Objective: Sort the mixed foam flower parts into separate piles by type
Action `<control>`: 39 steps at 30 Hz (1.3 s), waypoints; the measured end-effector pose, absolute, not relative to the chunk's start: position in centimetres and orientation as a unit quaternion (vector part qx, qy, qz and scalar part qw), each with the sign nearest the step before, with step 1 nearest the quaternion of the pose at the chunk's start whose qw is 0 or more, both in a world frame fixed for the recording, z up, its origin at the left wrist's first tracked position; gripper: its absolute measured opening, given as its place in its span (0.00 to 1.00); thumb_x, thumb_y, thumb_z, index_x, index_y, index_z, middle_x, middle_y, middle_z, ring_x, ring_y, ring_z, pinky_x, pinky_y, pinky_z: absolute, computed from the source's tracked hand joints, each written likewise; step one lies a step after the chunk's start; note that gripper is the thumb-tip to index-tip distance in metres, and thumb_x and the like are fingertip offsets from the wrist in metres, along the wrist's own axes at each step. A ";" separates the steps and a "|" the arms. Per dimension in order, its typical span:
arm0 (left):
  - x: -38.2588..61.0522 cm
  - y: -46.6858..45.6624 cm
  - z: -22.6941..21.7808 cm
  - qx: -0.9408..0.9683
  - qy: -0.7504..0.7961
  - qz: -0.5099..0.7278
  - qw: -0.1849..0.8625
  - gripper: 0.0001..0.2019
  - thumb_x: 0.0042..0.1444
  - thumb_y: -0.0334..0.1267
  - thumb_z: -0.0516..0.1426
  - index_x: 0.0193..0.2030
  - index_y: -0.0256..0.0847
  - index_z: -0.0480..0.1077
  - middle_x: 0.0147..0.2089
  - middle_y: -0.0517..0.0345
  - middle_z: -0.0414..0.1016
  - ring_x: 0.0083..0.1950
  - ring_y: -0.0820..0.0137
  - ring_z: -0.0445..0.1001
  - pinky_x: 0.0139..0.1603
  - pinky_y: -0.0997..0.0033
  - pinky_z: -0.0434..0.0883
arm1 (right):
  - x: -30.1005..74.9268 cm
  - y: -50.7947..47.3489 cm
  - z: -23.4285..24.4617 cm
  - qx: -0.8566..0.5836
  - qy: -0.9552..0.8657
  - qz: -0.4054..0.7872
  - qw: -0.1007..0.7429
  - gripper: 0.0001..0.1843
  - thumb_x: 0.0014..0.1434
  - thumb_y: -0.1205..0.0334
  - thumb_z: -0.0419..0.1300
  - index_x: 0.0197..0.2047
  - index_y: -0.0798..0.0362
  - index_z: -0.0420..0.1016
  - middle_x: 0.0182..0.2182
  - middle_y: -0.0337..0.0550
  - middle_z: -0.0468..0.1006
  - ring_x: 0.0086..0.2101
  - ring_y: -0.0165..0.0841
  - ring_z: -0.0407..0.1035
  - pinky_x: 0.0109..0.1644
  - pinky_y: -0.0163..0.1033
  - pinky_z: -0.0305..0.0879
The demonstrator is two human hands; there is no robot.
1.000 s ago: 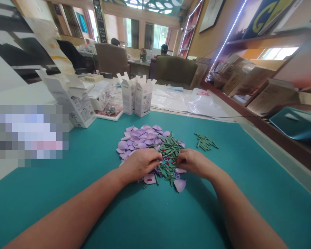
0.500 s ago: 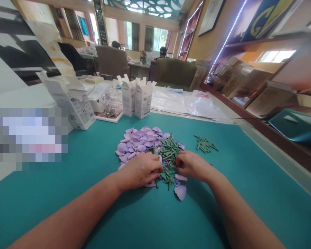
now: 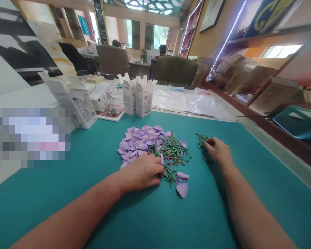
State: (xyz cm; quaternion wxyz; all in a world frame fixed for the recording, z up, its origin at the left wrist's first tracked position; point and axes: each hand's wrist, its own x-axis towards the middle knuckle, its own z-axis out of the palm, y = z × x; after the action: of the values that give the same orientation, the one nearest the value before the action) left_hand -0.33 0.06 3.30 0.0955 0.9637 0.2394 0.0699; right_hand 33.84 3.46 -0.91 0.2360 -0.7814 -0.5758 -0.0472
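Note:
A heap of purple petal pieces [image 3: 141, 141] lies on the teal mat [image 3: 98, 162], with a tangle of green stem pieces [image 3: 172, 150] and small red bits beside it. My left hand [image 3: 142, 171] rests on the near edge of the heap, fingers curled down among the green pieces. My right hand [image 3: 217, 150] is out to the right, fingers closed over a small separate pile of green sticks [image 3: 201, 139]. A single purple petal [image 3: 182, 189] lies alone nearest to me.
White cartons [image 3: 138, 97] and a bigger white box [image 3: 75, 103] stand at the mat's far edge, next to a tray of small parts [image 3: 110, 112]. Clear plastic bags [image 3: 194, 100] lie behind. A teal tray [image 3: 299, 122] sits on the right-hand shelf. Chairs and people are in the background.
My right hand has left the middle of the heap and moved right to the small pile of green sticks. My left hand has stayed on the heap's near edge.

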 end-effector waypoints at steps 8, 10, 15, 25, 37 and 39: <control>0.2 0.1 2.6 0.956 0.278 0.090 0.031 0.08 0.63 0.35 0.51 0.39 0.40 0.71 0.37 0.55 0.71 0.37 0.68 0.66 0.36 0.69 0.59 | 26.9 1.4 3.1 -0.654 -0.708 0.124 0.236 0.09 0.55 0.59 0.54 0.30 0.50 0.75 0.27 0.40 0.77 0.29 0.33 0.68 0.34 0.37 0.60; 0.3 0.2 2.2 0.955 0.280 0.097 0.019 0.10 0.65 0.36 0.49 0.38 0.40 0.71 0.37 0.55 0.71 0.37 0.68 0.66 0.36 0.68 0.59 | 24.3 0.3 4.0 -0.589 -0.766 0.188 0.176 0.09 0.55 0.61 0.55 0.29 0.50 0.75 0.27 0.39 0.76 0.30 0.32 0.68 0.34 0.35 0.59; 0.6 0.3 1.4 0.952 0.289 0.096 0.017 0.10 0.64 0.36 0.50 0.36 0.40 0.70 0.37 0.55 0.71 0.37 0.67 0.66 0.37 0.68 0.60 | 19.6 -2.1 4.5 -0.529 -0.832 0.162 0.032 0.03 0.50 0.66 0.60 0.28 0.51 0.75 0.30 0.41 0.75 0.33 0.32 0.66 0.34 0.34 0.56; 0.8 0.3 1.4 0.946 0.315 0.081 0.020 0.09 0.64 0.35 0.49 0.36 0.39 0.69 0.37 0.54 0.71 0.39 0.65 0.67 0.38 0.65 0.61 | 17.5 -2.5 2.9 -0.552 -0.832 0.053 -0.026 0.08 0.55 0.69 0.54 0.35 0.55 0.74 0.36 0.49 0.76 0.38 0.38 0.67 0.39 0.39 0.57; 0.5 0.8 1.6 0.927 0.350 0.127 0.039 0.06 0.63 0.35 0.51 0.40 0.39 0.68 0.40 0.53 0.71 0.42 0.65 0.68 0.40 0.65 0.63 | 19.2 -1.5 3.1 -0.536 -0.820 0.158 0.126 0.07 0.51 0.73 0.57 0.33 0.52 0.69 0.29 0.38 0.72 0.31 0.29 0.63 0.34 0.33 0.53; 0.5 0.8 1.7 0.923 0.355 0.140 0.056 0.07 0.62 0.36 0.53 0.45 0.40 0.68 0.42 0.53 0.71 0.43 0.64 0.68 0.43 0.64 0.64 | 20.2 -0.8 3.0 -0.531 -0.816 0.165 0.156 0.08 0.51 0.73 0.56 0.34 0.52 0.70 0.31 0.39 0.73 0.32 0.30 0.64 0.36 0.33 0.55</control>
State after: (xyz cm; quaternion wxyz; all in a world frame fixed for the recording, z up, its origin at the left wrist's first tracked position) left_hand 0.53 0.81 1.69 0.0557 0.9226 0.3552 0.1395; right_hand 20.16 -0.81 3.02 0.1559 -0.5313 -0.8163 0.1646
